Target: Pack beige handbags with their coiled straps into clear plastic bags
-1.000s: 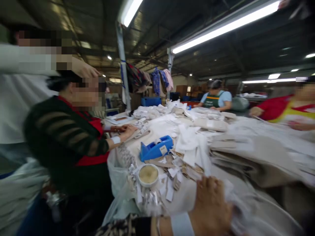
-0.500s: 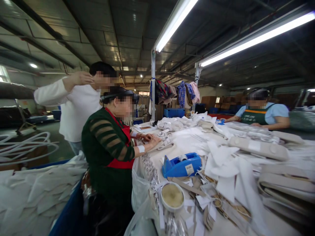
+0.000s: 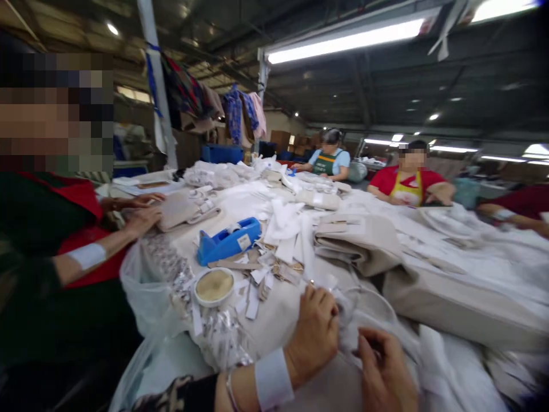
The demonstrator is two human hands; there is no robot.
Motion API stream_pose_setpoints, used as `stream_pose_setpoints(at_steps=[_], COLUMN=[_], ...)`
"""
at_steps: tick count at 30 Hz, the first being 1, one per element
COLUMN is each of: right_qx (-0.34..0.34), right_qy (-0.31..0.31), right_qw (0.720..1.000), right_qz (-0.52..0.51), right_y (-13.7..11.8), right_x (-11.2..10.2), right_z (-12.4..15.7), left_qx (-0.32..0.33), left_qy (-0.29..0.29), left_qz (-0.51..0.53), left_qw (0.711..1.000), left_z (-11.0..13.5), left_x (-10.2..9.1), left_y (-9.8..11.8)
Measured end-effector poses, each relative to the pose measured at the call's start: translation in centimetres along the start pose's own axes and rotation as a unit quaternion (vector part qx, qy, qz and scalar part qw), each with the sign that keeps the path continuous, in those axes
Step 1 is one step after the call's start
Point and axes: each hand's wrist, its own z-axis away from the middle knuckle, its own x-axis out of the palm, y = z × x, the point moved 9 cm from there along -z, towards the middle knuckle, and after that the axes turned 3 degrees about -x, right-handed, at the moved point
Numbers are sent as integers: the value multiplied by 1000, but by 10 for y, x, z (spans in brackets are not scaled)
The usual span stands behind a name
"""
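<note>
My left hand [image 3: 315, 326], with a white band round the wrist, is closed, its fingers curled at the edge of crumpled clear plastic film [image 3: 345, 306]. To its right, my right hand [image 3: 388, 372] has thumb and fingertips brought together near the same film; what lies in that pinch is too small to make out. Beige fabric [image 3: 330, 383] spreads beneath both hands. Beyond them, a folded beige fabric piece [image 3: 360, 237] rests on the pile.
A blue tape dispenser [image 3: 229, 240], a round tin of yellowish paste [image 3: 214, 285] and paper and fabric scraps [image 3: 253, 303] lie left of my hands. A co-worker's hands [image 3: 146, 217] work on beige fabric at the left. White material [image 3: 463, 246] covers the table's right side.
My view has swung right and come closer to the table. Both my hands now show at the bottom, and further co-workers appear at the right.
</note>
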Motion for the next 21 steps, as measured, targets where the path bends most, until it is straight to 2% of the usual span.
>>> stream_pose_setpoints(at_steps=[2, 4, 11, 17, 21], right_qx=[72, 82, 26, -41, -113], right_qy=[-22, -34, -50, -90, -128], right_qw=[996, 993, 997, 995, 980], right_qz=[-44, -72, -53, 18, 99], right_y=[4, -2, -16, -29, -42], right_x=[1, 5, 19, 29, 36], right_z=[-6, -16, -47, -50, -47], left_qx=[11, 23, 35, 17, 7], left_qy=[-2, -4, -9, 13, 16], left_qz=[-8, -15, -8, 45, 63], left_qw=[1000, 1000, 999, 999, 998], left_z=[0, 0, 0, -1, 1], left_x=[-5, -8, -7, -8, -8], left_y=[5, 9, 10, 3, 1])
